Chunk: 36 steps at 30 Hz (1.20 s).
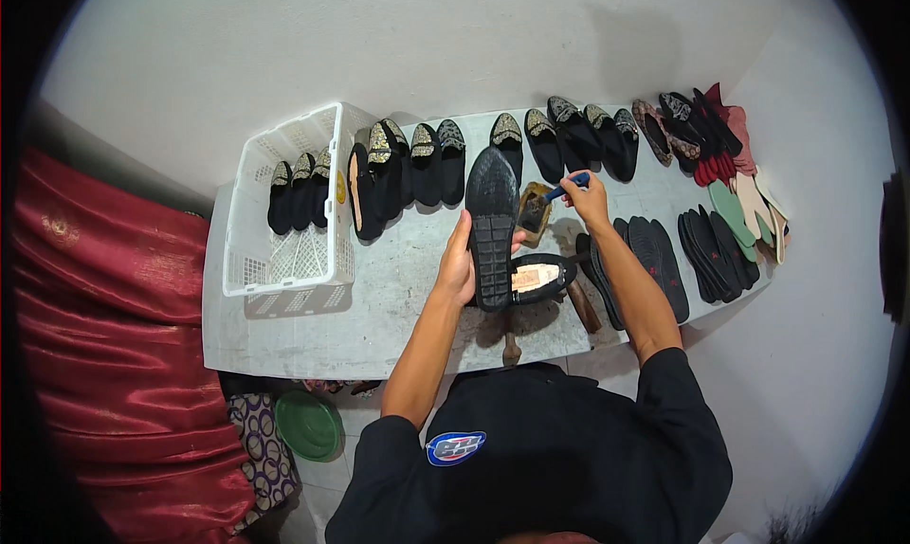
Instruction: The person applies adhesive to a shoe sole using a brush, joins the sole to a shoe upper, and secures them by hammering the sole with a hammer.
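My left hand (457,267) grips a black shoe sole (492,236) upright above the table. The face toward me has a raised grid on its lower part and a smoother, slightly shiny toe part. In my right hand (588,203) is a brush with a blue handle (569,186). Its tip points down into a small yellowish tub (534,224) with dark contents. Partly behind the sole, a black shoe (555,277) with a pale insole lies on the table. A hammer with a wooden handle (584,305) rests near my right forearm.
A white plastic basket (284,283) with several black shoes stands at the left of the grey table (398,340). Finished-looking shoes (438,165) line the back edge. Loose black soles (656,264) lie at the right, near green and cream cut pieces (739,212). A red curtain (114,335) hangs left.
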{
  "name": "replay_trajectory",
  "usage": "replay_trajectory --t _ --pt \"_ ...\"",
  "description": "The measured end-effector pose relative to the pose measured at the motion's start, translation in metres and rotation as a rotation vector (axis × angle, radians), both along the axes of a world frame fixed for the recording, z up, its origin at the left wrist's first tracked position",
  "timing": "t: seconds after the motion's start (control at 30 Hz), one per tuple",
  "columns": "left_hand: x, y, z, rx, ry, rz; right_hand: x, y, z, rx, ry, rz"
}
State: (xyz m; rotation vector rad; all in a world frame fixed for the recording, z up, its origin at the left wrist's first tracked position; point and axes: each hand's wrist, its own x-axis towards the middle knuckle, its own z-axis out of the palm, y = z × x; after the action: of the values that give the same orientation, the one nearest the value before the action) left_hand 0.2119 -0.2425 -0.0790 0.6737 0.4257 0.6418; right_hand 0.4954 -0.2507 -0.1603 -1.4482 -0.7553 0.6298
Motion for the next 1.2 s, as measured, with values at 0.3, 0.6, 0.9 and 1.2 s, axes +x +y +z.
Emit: replay_trajectory --t 0.3,0.6,0.9,1.2 --pt "-0.003 -0.005 -0.002 -0.082 0.098 0.005 0.015 0.029 -0.048 -0.246 -0.116 -0.036" --pt "0.003 -0.001 -0.011 -0.157 0.117 -0.023 0.017 0.039 -0.057 -0.311 -0.066 -0.028" --pt "0.011 -0.001 -0.005 -0.195 0.099 -0.046 0.039 0.033 -0.066 -0.566 0.09 -0.08" --pt "0.004 0.0 -0.01 -0.208 0.066 -0.16 0.014 0.001 0.047 -0.432 -0.272 0.1"
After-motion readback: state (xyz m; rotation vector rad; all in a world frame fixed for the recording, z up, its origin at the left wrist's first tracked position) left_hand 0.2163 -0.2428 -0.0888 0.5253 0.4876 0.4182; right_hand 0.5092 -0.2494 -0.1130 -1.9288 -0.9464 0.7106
